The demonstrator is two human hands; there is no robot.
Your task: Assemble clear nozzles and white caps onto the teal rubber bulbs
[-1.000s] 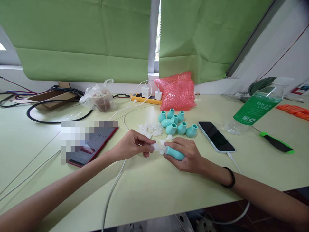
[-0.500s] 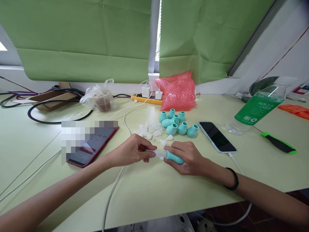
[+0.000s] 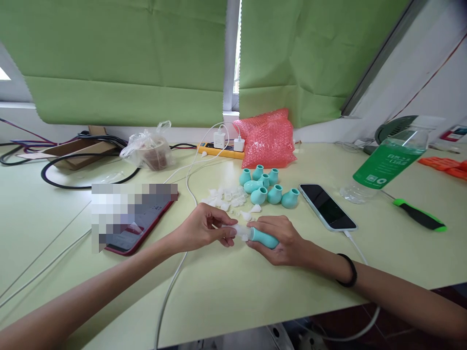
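Note:
Just above the table's front half, my left hand (image 3: 209,227) pinches a translucent white tip piece (image 3: 241,232) between thumb and fingers. My right hand (image 3: 279,240) is wrapped round a turquoise squeeze bulb (image 3: 264,238), which lies sideways with its mouth toward the left. The white piece meets the mouth of the bulb; how far it sits inside I cannot tell. Behind my hands lie a loose pile of translucent white pieces (image 3: 228,197) and several more turquoise bulbs (image 3: 274,194), most of them standing mouth up.
A red-cased phone (image 3: 146,223) lies left, another phone (image 3: 327,206) right with its cable plugged in. A green-labelled bottle (image 3: 388,163) and a green-black handled tool (image 3: 419,215) are farther right. Pink bubble wrap (image 3: 269,141) and a yellow power strip (image 3: 233,153) stand behind. A white cable (image 3: 171,287) crosses the table.
Both hands stay nearly in place, still holding the white piece against the bulb. The left fingers have shifted slightly on the white piece. The view has moved very slightly.

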